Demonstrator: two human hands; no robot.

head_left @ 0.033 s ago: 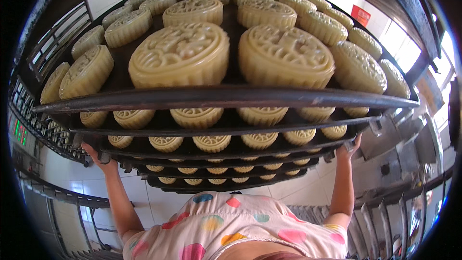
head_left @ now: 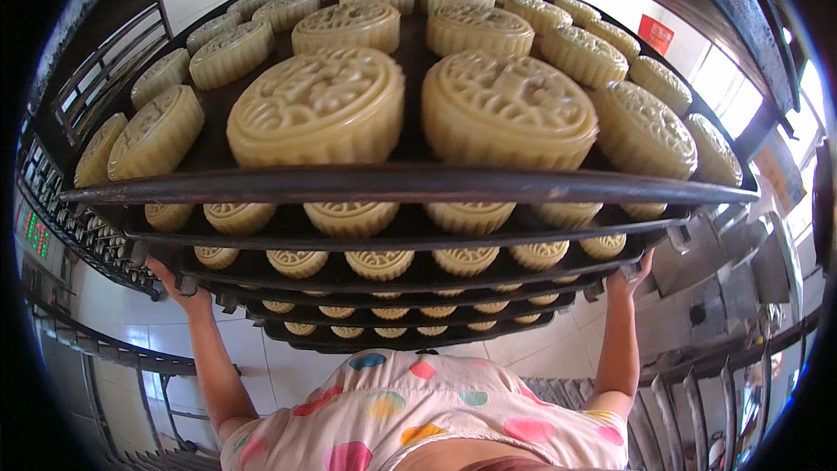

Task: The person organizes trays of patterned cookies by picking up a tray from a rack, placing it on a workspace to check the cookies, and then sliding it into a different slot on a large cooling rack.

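A: In the head view, how about the left hand?
B: Raised against the dark side frame, fingers partly hidden; can't tell whether closed tight or merely resting.
A: And the right hand?
B: Up at the opposite side of the stack, also part-hidden; can't tell how far closed.
A: Above both?
B: Top tray, long front rim crossing higher than both hands and running outward past each. On it, rows of round, pattern-topped pastries, the largest-looking pair just behind the rim, inward of the hands.
A: Between the hands?
B: Lower trays, stacked with narrow gaps, pastries in each.
A: Open room?
B: Inward and below the left hand, some tiled floor. Outward of the left hand, another rack; outward of the right, metal equipment.
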